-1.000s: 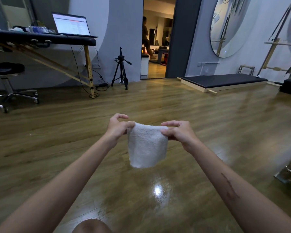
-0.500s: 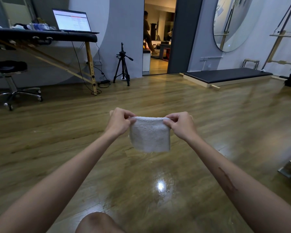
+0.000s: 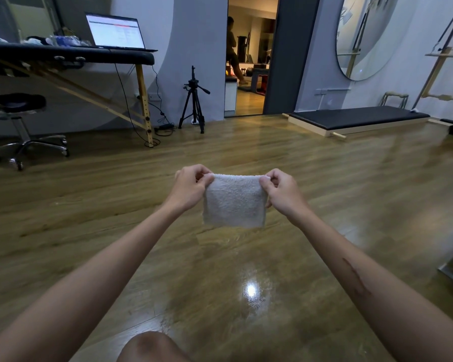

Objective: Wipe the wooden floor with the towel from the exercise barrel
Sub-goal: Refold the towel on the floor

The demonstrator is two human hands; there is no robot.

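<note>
Small white folded terry towel (image 3: 234,202) now hangs shorter and squarer, lower edge drawn up versus a second ago; left hand (image 3: 190,188) and right hand (image 3: 281,193) pinch its top corners with fingers curled tighter.

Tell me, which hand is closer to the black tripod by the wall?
The left hand. The tripod stands far back, almost straight beyond it, while the right hand is off to the tripod's right, across the towel that both hands pinch by its top corners.
</note>
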